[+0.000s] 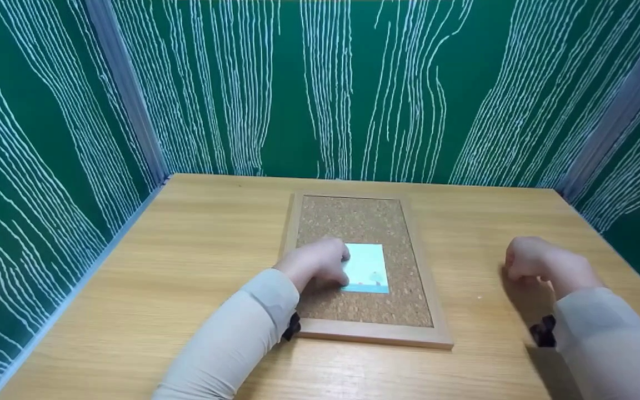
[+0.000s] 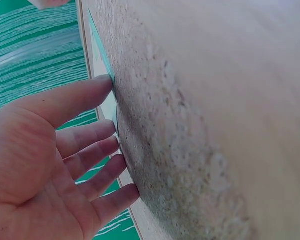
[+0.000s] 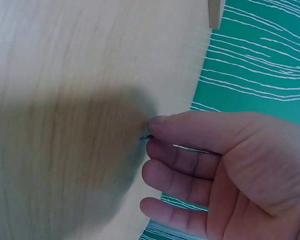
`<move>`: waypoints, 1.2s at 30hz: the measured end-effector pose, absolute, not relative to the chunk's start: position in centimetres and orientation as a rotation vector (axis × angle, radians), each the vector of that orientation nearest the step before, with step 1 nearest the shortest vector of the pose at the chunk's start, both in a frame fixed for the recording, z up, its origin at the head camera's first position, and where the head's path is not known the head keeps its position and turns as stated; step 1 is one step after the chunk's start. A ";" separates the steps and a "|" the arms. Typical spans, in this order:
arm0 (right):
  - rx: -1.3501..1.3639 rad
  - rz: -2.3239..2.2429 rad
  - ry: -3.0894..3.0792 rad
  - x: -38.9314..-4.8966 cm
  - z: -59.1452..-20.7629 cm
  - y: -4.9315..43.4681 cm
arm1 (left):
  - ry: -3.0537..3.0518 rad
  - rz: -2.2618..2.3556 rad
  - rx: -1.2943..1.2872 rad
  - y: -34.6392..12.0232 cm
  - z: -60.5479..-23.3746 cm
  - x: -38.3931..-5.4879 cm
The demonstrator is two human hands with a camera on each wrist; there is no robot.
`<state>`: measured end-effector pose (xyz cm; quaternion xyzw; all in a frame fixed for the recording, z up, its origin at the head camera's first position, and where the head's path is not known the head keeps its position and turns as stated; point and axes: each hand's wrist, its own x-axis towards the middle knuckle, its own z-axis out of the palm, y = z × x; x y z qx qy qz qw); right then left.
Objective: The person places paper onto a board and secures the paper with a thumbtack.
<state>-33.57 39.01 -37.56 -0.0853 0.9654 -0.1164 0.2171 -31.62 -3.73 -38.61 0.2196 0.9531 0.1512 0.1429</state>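
Left fingers (image 2: 82, 139) partly hide a card (image 1: 367, 266); corkboard (image 1: 353, 219) and table (image 1: 131, 311) lie beneath.

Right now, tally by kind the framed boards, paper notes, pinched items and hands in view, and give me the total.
Framed cork board: 1
Paper note: 1
Pinched item, too small to identify: 1
Hands, left hand and right hand: 2
Total: 5
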 end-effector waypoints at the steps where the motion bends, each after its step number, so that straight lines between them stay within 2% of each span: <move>1: -0.238 -0.333 2.670 -33.5 -37.4 39.0 | 2.747 0.440 0.631 -3.7 -38.6 -31.6; 16: -0.463 -0.459 2.887 -33.0 -34.6 40.3 | 2.717 0.491 0.573 -3.7 -38.6 -31.5; 29: -0.558 -0.379 2.962 -32.6 -35.9 42.4 | 2.747 0.426 0.595 -3.8 -38.4 -31.2; 36: -0.428 -0.427 2.833 -32.5 -36.8 43.3 | 2.737 0.462 0.563 -3.8 -38.3 -31.0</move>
